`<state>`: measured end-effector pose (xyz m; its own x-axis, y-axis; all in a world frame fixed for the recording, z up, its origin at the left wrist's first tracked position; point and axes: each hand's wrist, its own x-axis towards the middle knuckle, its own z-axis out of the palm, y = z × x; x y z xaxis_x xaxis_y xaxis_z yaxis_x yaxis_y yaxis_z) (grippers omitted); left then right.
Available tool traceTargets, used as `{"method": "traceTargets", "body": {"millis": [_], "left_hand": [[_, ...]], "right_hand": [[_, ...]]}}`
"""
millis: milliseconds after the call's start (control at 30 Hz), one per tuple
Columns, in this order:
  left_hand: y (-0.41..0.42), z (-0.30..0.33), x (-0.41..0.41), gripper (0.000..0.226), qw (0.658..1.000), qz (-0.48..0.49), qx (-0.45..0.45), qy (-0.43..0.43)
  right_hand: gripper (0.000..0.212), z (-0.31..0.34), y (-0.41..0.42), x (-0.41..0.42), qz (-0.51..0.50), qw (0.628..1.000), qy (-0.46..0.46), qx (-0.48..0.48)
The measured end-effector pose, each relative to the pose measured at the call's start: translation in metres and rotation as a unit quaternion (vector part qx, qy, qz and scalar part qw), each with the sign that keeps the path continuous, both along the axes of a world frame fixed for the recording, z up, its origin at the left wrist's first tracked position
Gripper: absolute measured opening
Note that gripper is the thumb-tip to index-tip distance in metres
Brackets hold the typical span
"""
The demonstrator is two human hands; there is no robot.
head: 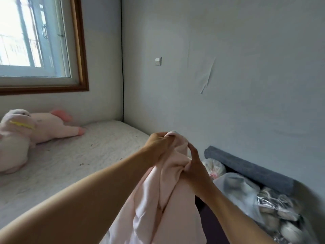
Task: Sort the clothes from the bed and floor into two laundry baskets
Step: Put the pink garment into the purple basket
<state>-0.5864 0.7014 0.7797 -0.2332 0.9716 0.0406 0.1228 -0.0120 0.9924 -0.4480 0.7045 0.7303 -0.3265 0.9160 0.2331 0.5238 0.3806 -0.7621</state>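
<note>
A pale pink garment [158, 199] hangs in front of me, held up over the bed's right edge. My left hand [159, 144] grips its top edge, fingers closed around the cloth. My right hand [195, 167] pinches the fabric just below and to the right of that. The garment drapes down out of the bottom of the view. The bed [73, 159] has a white speckled cover. No laundry basket is in view.
A large pink plush toy [35, 131] lies on the bed at the far left under the window [35, 41]. To the right stands a grey padded rim [249, 166] with several plastic-wrapped bundles [274, 206] behind it. A pale wall fills the back.
</note>
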Motion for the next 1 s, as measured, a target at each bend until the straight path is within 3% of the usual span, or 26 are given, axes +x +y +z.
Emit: {"method": "traceTargets", "body": {"millis": [67,200,267,367,433,500,600,667,767,900,1000], "left_hand": [[-0.005,0.017,0.002,0.022,0.999,-0.046,0.007,0.014],[-0.015,0.041,0.006,0.025,0.992,-0.108,0.026,0.065],[-0.02,0.049,0.005,0.026,0.99,-0.096,0.039,0.097],[-0.037,0.057,0.0,0.015,0.991,-0.062,0.026,0.115],[-0.048,0.053,-0.006,0.036,0.993,-0.063,0.004,0.104],[-0.061,0.047,-0.016,0.059,0.992,-0.101,-0.015,0.08],[-0.078,0.031,-0.025,0.098,0.971,-0.162,-0.033,0.173],[-0.088,0.02,-0.021,0.107,0.954,-0.192,-0.033,0.229],[-0.094,0.012,-0.004,0.113,0.954,-0.201,-0.029,0.219],[-0.091,0.013,0.027,0.103,0.954,-0.186,0.011,0.235],[-0.091,0.025,0.055,0.067,0.951,-0.179,0.037,0.25]], "right_hand": [[0.086,0.016,-0.004,0.003,0.012,1.0,0.02,0.013],[0.025,0.053,-0.018,0.002,-0.017,0.997,-0.034,0.074],[0.032,0.063,-0.025,0.0,-0.063,0.991,-0.054,0.107],[0.045,0.077,-0.042,-0.002,-0.119,0.988,0.057,0.08],[0.035,0.084,-0.045,-0.003,-0.18,0.976,0.115,0.043],[0.03,0.091,-0.047,-0.004,-0.236,0.965,0.109,0.042],[0.029,0.104,-0.058,0.0,-0.283,0.944,0.165,0.031],[0.026,0.114,-0.066,0.005,-0.301,0.924,0.234,-0.007],[0.02,0.124,-0.074,0.011,-0.274,0.9,0.329,-0.084],[0.015,0.13,-0.088,0.029,-0.257,0.87,0.406,-0.115],[0.019,0.138,-0.102,0.05,-0.254,0.865,0.423,-0.097]]}}
